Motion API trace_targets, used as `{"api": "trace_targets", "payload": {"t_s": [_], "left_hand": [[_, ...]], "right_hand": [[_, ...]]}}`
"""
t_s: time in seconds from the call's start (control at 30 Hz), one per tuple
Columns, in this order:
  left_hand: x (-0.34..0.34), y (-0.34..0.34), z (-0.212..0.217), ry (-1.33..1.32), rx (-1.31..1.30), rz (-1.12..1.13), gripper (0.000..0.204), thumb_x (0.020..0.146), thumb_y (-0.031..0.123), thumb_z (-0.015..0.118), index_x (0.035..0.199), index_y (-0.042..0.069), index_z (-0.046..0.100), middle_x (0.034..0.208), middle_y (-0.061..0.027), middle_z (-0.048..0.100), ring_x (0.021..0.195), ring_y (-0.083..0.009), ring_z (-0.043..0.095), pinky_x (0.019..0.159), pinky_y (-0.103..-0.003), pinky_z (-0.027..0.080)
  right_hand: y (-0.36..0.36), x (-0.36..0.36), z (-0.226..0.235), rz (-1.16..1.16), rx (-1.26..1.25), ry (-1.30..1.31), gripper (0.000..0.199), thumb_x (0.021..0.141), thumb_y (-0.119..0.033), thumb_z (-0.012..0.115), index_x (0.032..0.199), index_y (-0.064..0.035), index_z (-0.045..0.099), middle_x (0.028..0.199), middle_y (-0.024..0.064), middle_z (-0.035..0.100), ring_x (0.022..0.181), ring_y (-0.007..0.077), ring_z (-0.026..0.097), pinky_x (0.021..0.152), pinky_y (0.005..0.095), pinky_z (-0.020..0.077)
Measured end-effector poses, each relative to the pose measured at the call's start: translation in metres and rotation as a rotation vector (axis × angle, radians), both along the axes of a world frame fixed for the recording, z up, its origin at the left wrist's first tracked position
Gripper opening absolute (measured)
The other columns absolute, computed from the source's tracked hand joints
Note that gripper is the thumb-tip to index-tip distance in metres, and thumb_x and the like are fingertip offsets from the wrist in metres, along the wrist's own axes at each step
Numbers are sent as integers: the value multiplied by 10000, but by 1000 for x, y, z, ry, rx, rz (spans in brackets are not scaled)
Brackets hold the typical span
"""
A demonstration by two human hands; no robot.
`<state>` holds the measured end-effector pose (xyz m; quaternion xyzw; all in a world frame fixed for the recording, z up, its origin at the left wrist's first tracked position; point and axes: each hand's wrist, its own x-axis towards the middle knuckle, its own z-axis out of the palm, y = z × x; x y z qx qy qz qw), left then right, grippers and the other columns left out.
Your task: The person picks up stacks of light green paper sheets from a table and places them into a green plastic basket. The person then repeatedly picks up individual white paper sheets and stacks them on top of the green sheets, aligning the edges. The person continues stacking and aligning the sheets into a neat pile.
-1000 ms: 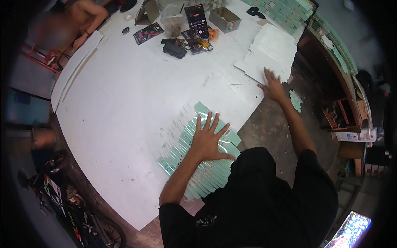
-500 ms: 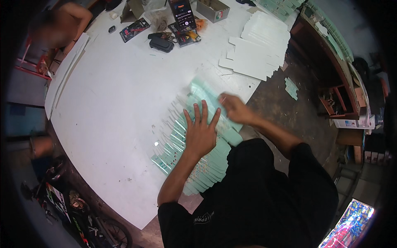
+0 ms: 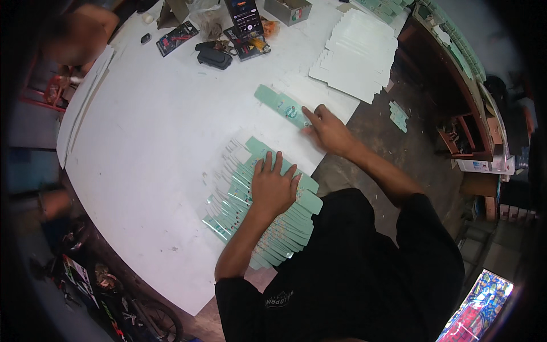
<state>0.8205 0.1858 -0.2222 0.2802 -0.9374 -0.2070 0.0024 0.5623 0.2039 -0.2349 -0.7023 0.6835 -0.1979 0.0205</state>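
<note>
Since before, our right hand (image 3: 327,130) slid out, fingers pinching one green carton (image 3: 283,106); left hand (image 3: 274,185) (fingers spread) presses the fanned stack (image 3: 250,228) by the table's (image 3: 142,142) near edge.

Under our left hand (image 3: 274,187) a fanned row of flat mint-green cartons (image 3: 259,219), our right hand (image 3: 329,130) on one separate mint-green flat carton (image 3: 282,106), white flat blanks (image 3: 356,56) stacked far right, small grey box (image 3: 289,9) at the table's far edge.

Left hand (image 3: 274,185) flat on fanned green cartons (image 3: 259,211); right hand (image 3: 327,130) touches one carton (image 3: 282,106) – white table (image 3: 148,142)
</note>
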Motion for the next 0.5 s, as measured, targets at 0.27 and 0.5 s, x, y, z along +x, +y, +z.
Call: {"api": "trace_targets", "payload": {"t_s": [0.27,0.5], "left_hand": [[-1,0,13,7,-249,1,747,926,254,673,1611,111,412,1698,-239,281,1571,-465,244,1244,-688,162],[7,-1,22,-7,19,-84,920,858,493,764,1613,108,406,1704,-240,270,1580,-463,221,1254,-710,78]], "right_hand": [[6,37,30,-37,409,-652,288,1007,-147,610,1224,41,634,929,318,688,864,479,677,815,530,544],[1,-114,-23,-276,-127,171,496,987,-239,694,1461,-146,584,1202,199,741,1006,363,739,897,458,590]]}}
